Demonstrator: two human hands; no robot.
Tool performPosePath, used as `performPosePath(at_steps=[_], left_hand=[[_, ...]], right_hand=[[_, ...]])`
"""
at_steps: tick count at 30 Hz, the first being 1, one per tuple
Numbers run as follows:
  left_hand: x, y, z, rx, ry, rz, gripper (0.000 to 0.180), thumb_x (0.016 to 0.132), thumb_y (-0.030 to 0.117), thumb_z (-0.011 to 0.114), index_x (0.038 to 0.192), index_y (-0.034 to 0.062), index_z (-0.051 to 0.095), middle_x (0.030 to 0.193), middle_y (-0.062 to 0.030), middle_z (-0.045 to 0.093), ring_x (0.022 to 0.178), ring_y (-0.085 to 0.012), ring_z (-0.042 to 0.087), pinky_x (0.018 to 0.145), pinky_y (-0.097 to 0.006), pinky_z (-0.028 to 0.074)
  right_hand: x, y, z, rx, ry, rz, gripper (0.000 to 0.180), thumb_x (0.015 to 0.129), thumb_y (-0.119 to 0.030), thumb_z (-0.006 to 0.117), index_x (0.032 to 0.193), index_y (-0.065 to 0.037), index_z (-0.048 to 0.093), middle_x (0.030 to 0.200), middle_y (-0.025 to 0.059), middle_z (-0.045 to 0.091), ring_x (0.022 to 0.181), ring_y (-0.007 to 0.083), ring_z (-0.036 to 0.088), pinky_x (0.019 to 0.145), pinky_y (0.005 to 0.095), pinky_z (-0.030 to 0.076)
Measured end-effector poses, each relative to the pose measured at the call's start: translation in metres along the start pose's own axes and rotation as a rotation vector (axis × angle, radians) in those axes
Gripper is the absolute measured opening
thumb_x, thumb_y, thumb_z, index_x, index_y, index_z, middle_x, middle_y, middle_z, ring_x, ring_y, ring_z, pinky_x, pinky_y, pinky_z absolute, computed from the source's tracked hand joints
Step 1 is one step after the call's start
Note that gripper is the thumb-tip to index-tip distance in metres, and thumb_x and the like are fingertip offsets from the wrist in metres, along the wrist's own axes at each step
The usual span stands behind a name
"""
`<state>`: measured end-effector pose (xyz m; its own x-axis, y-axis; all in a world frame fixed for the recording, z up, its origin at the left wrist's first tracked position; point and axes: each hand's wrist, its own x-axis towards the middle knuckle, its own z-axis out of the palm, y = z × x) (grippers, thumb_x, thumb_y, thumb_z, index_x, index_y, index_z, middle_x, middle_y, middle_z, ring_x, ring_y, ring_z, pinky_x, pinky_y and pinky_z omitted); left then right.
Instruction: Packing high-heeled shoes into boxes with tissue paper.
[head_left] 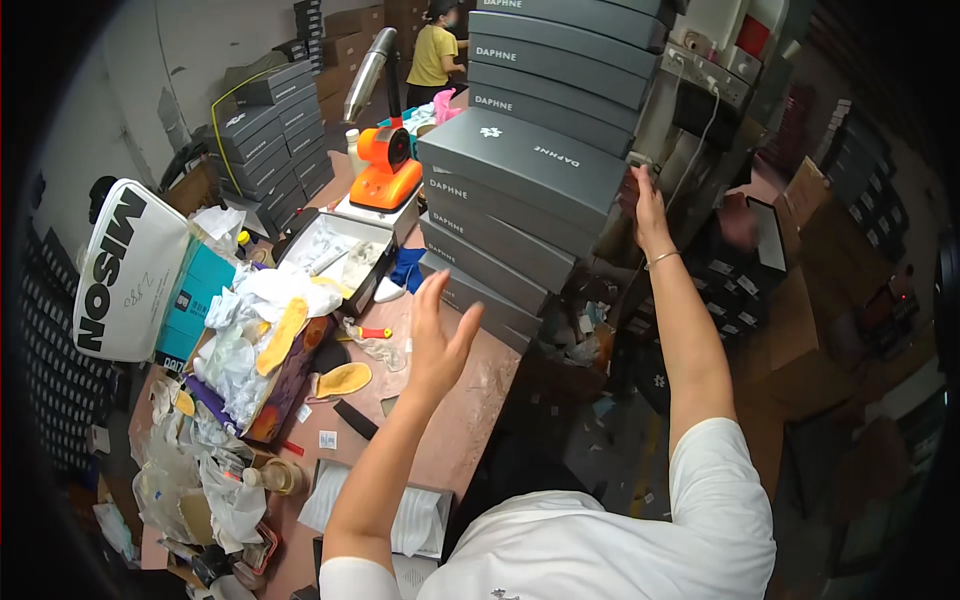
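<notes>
The scene is viewed from the person's head by a fisheye camera, pitched down and forward. The shirt (600, 550) is seen close at the lower edge, the table (488, 385) is looked down upon, the wall (225, 40) is caught far off.

We see a shut, dark grey box (515, 160), long and low, with a pale emblem and lettering on its lid. It lies flat, lid up, atop a stack of matching boxes (480, 222), before a taller stack (560, 75).
</notes>
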<state>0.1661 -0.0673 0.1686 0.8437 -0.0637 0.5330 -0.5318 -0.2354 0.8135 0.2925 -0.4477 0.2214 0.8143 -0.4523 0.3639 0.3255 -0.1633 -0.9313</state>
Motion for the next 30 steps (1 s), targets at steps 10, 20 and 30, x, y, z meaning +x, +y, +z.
performPosePath(at_steps=[10,20,30], left_hand=[[0.046,-0.024,-0.012,-0.923,0.039,-0.689,0.077,0.078,0.041,0.064,0.141,0.0119,0.031,0.135,-0.0106,0.044,0.122,-0.0245,0.044,0.098,-0.038,0.038],[-0.367,0.012,-0.09,0.133,0.829,-0.795,0.07,0.082,0.025,0.062,0.138,-0.0044,0.032,0.138,-0.0189,0.034,0.125,-0.0277,0.039,0.105,-0.036,0.032],[-0.344,0.046,-0.126,-0.114,1.122,-0.586,0.031,0.089,0.022,0.06,0.109,-0.0024,0.062,0.122,-0.0134,0.054,0.099,-0.0184,0.056,0.085,-0.029,0.045]], right_hand=[[-0.186,-0.09,0.087,0.17,-0.537,0.059,0.051,0.095,-0.022,0.045,0.137,0.005,0.037,0.132,0.0135,0.049,0.12,0.0197,0.047,0.102,0.0309,0.035],[-0.414,0.002,0.153,0.103,-1.53,0.651,0.061,0.084,-0.011,0.068,0.137,0.003,0.039,0.11,0.01,0.056,0.103,0.0156,0.054,0.089,0.0272,0.045],[-0.402,-0.057,0.201,0.437,-1.272,1.029,0.042,0.085,-0.025,0.061,0.116,0.0,0.051,0.103,0.0084,0.06,0.086,0.0148,0.062,0.073,0.0255,0.053]])
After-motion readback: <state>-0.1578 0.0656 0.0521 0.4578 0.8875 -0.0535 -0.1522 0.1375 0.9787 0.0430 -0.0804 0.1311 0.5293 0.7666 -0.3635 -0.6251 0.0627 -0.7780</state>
